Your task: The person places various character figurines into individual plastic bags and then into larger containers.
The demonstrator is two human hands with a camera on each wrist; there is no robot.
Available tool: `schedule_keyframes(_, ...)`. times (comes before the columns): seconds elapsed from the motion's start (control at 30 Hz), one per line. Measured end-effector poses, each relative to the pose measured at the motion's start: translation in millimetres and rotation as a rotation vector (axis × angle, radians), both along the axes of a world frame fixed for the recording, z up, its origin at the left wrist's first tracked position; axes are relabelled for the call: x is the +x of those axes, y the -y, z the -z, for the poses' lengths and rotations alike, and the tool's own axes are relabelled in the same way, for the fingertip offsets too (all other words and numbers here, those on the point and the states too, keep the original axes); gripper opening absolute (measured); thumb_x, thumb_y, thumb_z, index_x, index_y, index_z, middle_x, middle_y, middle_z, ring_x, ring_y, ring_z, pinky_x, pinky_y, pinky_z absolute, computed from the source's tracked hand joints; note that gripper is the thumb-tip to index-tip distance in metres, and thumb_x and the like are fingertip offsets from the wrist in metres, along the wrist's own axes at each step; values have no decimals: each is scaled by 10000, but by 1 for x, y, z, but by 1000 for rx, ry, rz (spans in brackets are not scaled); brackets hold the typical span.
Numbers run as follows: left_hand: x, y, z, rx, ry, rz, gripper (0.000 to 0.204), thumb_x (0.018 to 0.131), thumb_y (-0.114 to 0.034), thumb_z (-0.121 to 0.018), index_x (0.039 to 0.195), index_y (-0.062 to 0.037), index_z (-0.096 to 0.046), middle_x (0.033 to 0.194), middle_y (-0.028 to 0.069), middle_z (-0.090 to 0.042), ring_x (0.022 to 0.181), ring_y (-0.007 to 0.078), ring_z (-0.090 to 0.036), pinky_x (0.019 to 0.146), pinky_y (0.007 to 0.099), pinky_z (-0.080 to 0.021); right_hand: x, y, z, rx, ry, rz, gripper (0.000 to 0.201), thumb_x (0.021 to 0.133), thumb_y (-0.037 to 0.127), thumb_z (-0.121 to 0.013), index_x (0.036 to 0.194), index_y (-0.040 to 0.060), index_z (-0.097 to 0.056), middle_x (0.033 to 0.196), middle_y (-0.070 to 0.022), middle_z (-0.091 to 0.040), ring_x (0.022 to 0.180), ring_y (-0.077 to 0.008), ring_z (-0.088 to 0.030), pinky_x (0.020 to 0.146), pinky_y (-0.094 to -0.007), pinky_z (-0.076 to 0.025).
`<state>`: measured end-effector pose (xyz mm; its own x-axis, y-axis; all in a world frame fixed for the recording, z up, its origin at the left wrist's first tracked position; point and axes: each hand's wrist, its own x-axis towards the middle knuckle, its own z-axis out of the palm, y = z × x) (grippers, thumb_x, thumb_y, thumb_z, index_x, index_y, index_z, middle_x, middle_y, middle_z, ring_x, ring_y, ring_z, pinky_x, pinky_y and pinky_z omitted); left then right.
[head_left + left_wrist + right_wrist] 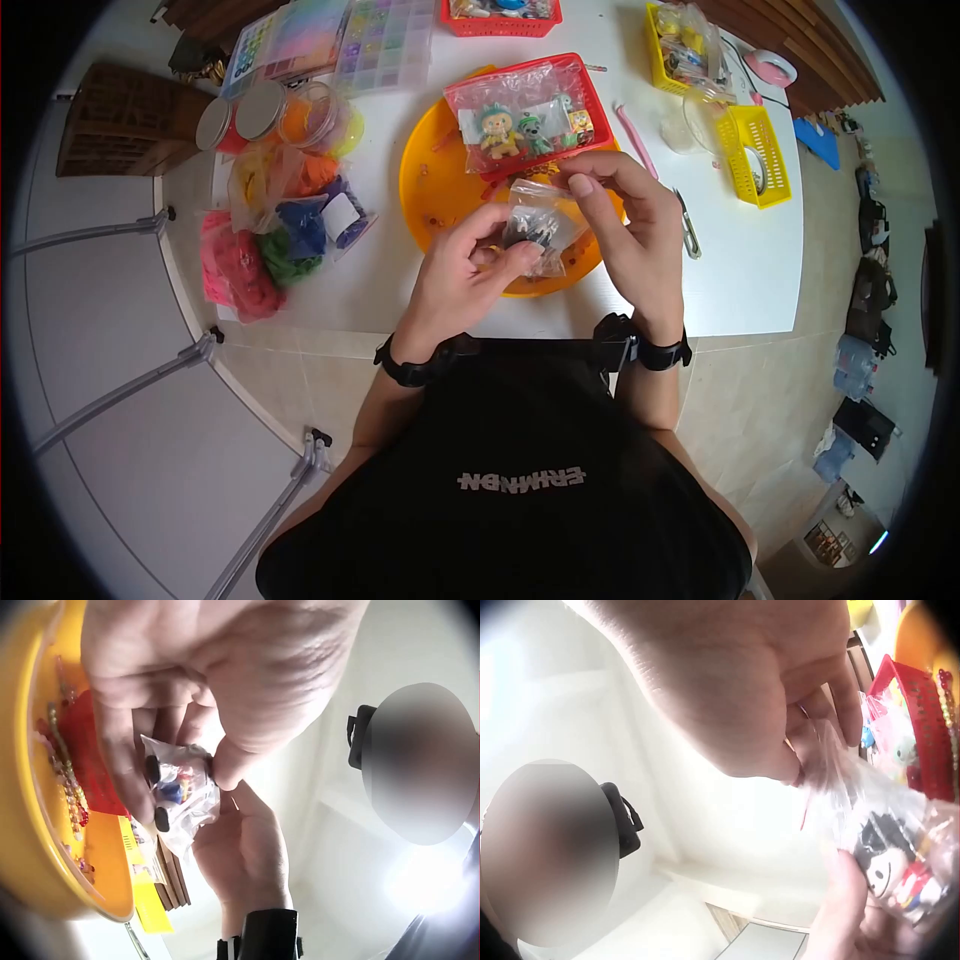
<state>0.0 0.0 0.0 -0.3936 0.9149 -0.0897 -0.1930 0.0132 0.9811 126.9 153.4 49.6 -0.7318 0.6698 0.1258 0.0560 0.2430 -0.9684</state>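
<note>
Clear, glossy plastic crinkles between my fingers point(520, 262), thin as film, over a smooth plastic figure point(889, 862). Here's the tray point(420, 190), smooth orange plastic with a shine, and the basket point(597, 105), red plastic, perforated. The counter point(730, 290) looks smooth and white; the cutter point(688, 225) has a metallic glint, and the jar lids point(262, 108) look like brushed metal.

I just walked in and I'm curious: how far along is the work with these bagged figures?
Done, it seems: bagged figures lie on the red basket. In hand: the left hand pinches a small clear bag holding a black-haired figure, the right hand its top. Remaining, probably: opening or closing that bag; I can't tell which.
</note>
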Motion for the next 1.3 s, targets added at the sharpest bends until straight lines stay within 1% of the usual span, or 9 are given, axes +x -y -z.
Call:
schedule_keyframes(0.07, 1, 0, -3, 6, 8, -19, 290, 978, -68, -688, 1231, 41, -597, 1062, 81, -695, 935, 57, -644, 761, 216, -559, 3, -2, -2, 81, 29, -27, 154, 952, 62, -684, 1079, -26, -684, 1032, -123, -720, 938, -220, -697, 879, -325, -540)
schedule_keyframes(0.27, -1, -1, 6, 19, -20, -30, 283, 973, -66, -695, 1217, 45, -604, 1015, 69, -700, 879, 39, -634, 706, 210, -555, 1, -5, -1, 345, -4, -64, 183, 864, -8, -731, 1040, -19, -683, 1025, -137, -699, 966, -293, -693, 868, -359, -539)
schedule_keyframes(0.37, -2, -1, 5, 29, -52, -25, 287, 963, -62, -706, 1210, 46, -608, 1003, 68, -704, 869, 42, -636, 692, 208, -557, 0, -4, 1, 351, 22, -60, 173, 857, -13, -731, 1023, -16, -684, 1041, -139, -697, 982, -324, -682, 875, -374, -535)
schedule_keyframes(0.57, -1, -1, 1, 12, -48, -39, 289, 952, -58, -718, 1197, 52, -610, 996, 77, -707, 895, 58, -641, 706, 218, -570, 0, -2, -1, 291, 82, 1, 123, 860, -16, -723, 973, -24, -674, 1035, -151, -696, 977, -321, -682, 878, -369, -529)
schedule_keyframes(0.87, -3, -1, 3, -53, -41, -69, 312, 938, -73, -739, 1192, 61, -616, 985, 82, -714, 891, 80, -659, 756, 255, -585, 5, -2, -1, 211, -25, -106, 72, 909, 35, -674, 940, -29, -661, 1009, -158, -686, 1059, -335, -646, 917, -377, -503)
schedule_keyframes(0.97, -6, 1, 2, -40, -152, -30, 334, 913, -81, -767, 1190, 51, -633, 995, 82, -719, 908, 92, -672, 784, 290, -588, 6, -16, 3, 370, 3, -166, 104, 932, 69, -651, 936, -29, -686, 1065, -161, -678, 1061, -335, -644, 925, -386, -504)
schedule_keyframes(1.07, -2, 2, 0, -20, -158, -46, 365, 884, -85, -793, 1196, 35, -647, 1008, 91, -729, 934, 118, -695, 806, 303, -581, 6, -13, -7, 216, 64, -134, 135, 943, 86, -636, 941, -26, -712, 1176, -166, -650, 1070, -332, -643, 933, -380, -506)
schedule_keyframes(1.17, -4, 3, -3, -26, -214, -11, 404, 867, -96, -811, 1215, 26, -646, 1027, 107, -738, 957, 153, -715, 826, 309, -576, 10, -20, -8, 222, 174, -254, 119, 911, 60, -662, 979, -5, -735, 1285, -164, -612, 1130, -328, -631, 950, -382, -514)
schedule_keyframes(1.3, -5, 4, 0, -21, -314, -10, 423, 853, -96, -822, 1221, 16, -647, 1041, 123, -741, 949, 181, -725, 837, 321, -573, 11, -23, -10, 277, 157, -381, 178, 852, -24, -680, 1011, 19, -749, 1308, -152, -606, 1211, -325, -603, 960, -394, -528)
